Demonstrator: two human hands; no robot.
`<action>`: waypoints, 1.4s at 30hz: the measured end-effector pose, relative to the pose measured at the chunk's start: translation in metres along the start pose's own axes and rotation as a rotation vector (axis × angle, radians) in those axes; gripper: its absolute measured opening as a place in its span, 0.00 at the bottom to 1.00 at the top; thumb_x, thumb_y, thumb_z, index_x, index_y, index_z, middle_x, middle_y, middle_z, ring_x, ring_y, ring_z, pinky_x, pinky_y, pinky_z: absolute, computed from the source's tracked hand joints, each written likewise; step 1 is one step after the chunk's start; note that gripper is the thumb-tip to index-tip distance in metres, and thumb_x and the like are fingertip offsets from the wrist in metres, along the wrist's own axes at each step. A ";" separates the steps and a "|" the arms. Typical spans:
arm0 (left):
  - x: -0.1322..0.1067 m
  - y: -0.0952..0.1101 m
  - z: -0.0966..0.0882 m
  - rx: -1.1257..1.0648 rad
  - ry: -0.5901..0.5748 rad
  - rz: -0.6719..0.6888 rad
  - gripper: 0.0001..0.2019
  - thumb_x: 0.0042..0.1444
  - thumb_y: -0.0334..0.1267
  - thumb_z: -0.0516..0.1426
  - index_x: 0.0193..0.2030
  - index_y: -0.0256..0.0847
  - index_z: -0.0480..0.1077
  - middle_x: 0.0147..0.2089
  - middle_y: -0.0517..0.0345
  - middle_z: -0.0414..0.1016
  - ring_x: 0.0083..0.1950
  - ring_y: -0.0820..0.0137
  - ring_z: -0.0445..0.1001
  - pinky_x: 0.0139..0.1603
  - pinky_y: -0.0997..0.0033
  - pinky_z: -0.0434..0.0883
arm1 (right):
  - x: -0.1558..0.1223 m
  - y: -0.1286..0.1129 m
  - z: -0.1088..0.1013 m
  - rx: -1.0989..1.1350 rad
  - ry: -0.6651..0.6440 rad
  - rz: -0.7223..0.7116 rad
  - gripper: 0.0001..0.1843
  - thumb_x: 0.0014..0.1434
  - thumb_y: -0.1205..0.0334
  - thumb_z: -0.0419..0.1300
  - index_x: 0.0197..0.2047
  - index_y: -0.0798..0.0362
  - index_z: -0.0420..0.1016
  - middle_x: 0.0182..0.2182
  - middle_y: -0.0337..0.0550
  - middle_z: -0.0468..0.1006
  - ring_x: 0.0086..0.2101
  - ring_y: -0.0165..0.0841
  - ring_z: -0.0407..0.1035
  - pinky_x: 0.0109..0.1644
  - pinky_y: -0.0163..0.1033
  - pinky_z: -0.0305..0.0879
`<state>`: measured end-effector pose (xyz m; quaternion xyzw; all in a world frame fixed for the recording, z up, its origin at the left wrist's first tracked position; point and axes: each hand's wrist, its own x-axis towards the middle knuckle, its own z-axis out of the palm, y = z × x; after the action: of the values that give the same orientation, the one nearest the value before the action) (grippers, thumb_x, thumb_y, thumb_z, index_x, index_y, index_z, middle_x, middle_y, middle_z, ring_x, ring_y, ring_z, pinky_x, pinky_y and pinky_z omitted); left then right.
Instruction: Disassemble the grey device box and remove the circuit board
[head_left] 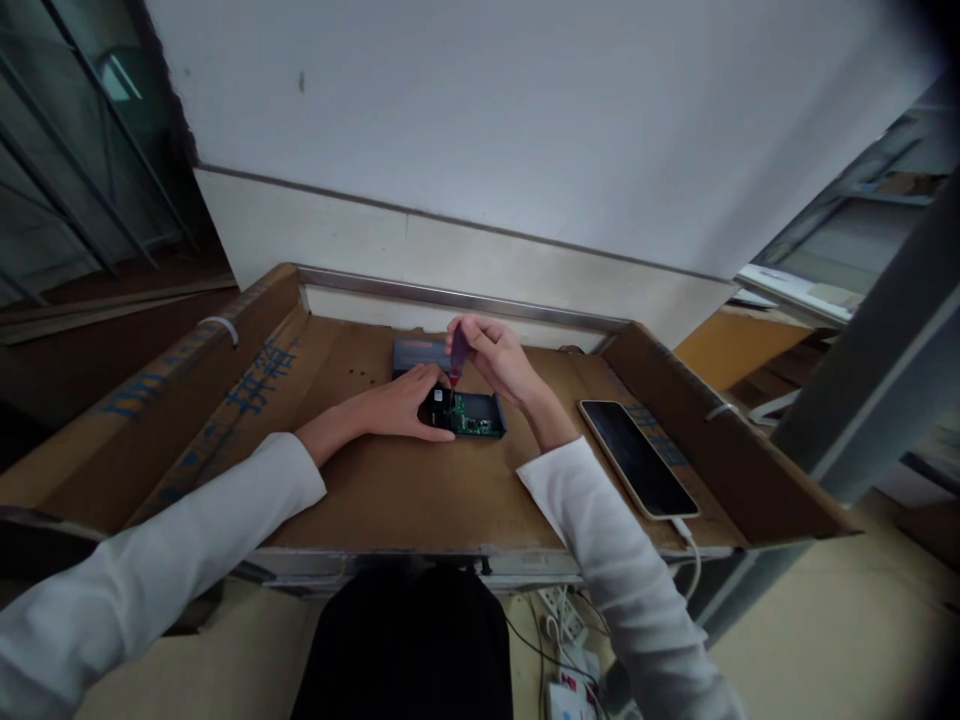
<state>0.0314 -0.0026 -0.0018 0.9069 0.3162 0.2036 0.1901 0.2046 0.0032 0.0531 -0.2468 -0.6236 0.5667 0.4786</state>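
Observation:
A small open device case (491,412) with a green circuit board (471,418) inside lies in the middle of the cardboard-covered table (420,490). My left hand (405,402) grips the case's left end, fingers curled round a black part. My right hand (491,355) is closed on a screwdriver (457,354) with a dark red handle, held upright with its tip down on the board's left end. Just behind the case lies a flat dark blue cover (420,352).
A smartphone (637,457) lies face up on the right, with a white cable running off the table's front edge. Raised cardboard flaps border the table left and right, and a metal rail and white wall stand behind. A power strip lies on the floor below.

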 end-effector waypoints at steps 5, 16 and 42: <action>0.001 -0.001 0.000 0.035 -0.013 -0.004 0.34 0.45 0.62 0.59 0.50 0.37 0.61 0.47 0.45 0.65 0.49 0.55 0.65 0.54 0.52 0.63 | -0.002 -0.001 0.013 0.234 -0.034 0.093 0.21 0.56 0.40 0.56 0.34 0.51 0.65 0.20 0.30 0.58 0.21 0.24 0.56 0.28 0.33 0.58; 0.000 -0.004 0.001 0.016 0.019 0.002 0.33 0.44 0.63 0.59 0.48 0.38 0.61 0.47 0.47 0.65 0.49 0.55 0.66 0.52 0.51 0.65 | -0.002 0.007 0.006 0.097 0.058 -0.035 0.13 0.52 0.56 0.66 0.30 0.52 0.65 0.29 0.36 0.69 0.30 0.25 0.64 0.33 0.33 0.60; 0.000 -0.002 -0.001 0.019 -0.012 0.008 0.34 0.46 0.62 0.58 0.51 0.38 0.60 0.48 0.46 0.64 0.50 0.55 0.66 0.54 0.53 0.64 | -0.002 0.003 0.012 0.259 0.036 0.035 0.17 0.57 0.44 0.57 0.38 0.49 0.62 0.19 0.28 0.57 0.19 0.22 0.52 0.26 0.31 0.56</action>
<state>0.0302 -0.0006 -0.0022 0.9110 0.3135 0.1960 0.1825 0.1937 -0.0034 0.0507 -0.2042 -0.5321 0.6461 0.5076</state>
